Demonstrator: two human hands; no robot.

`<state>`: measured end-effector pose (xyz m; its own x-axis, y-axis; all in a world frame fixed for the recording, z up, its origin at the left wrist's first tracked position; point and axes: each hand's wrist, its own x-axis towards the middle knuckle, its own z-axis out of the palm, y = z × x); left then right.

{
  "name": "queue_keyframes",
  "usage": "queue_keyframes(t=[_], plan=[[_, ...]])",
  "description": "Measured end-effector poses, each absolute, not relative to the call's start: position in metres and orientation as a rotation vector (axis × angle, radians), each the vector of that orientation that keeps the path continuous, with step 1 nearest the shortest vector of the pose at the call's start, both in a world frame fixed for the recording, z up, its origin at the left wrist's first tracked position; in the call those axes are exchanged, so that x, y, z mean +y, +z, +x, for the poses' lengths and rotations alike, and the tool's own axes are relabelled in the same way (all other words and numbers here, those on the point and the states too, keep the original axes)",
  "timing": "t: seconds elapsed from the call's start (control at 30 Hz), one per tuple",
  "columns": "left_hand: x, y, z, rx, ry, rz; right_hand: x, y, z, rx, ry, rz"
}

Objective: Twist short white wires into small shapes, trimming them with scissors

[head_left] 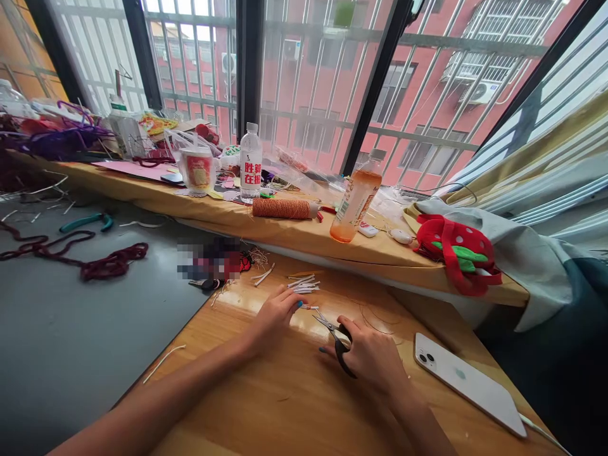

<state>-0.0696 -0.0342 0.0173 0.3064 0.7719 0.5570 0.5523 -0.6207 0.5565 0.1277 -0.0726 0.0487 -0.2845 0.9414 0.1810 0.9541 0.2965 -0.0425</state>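
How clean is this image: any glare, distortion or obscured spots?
Head view: glare on the wooden table on both sides of the left hand; head view: outer window frames lean apart toward the top, suggesting wide-angle distortion; head view: a pixelated patch hides detail beyond that hand.

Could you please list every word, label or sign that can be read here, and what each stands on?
"胜算在握": red print on the clear bottle; the last character is partly turned away.
Apple logo, no words: back of the white phone.
Too small or blurred to read: print on the orange drink bottle and the plastic cup.
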Motion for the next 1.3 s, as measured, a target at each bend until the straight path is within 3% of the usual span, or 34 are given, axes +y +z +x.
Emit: queue_keyframes(t=[0.67,0.73,0.93,1.3], plan=[[-0.032,0.012,-0.070,1.273,1.221,2.132,-0.071,0.044,0.131,-2.307,-0.125,-1.669],[-0.029,0.012,-0.071,1.259,1.217,1.965,-0.069,0.047,0.132,-2.165,0.110,-1.651],[-0.020,0.010,-0.070,1.043,1.199,1.457,-0.066,0.046,0.118,-1.832,1.294,-1.407],[-0.031,0.023,-0.068,0.936,1.290,1.426,-0.085,0.053,0.102,-1.320,2.040,-0.889]])
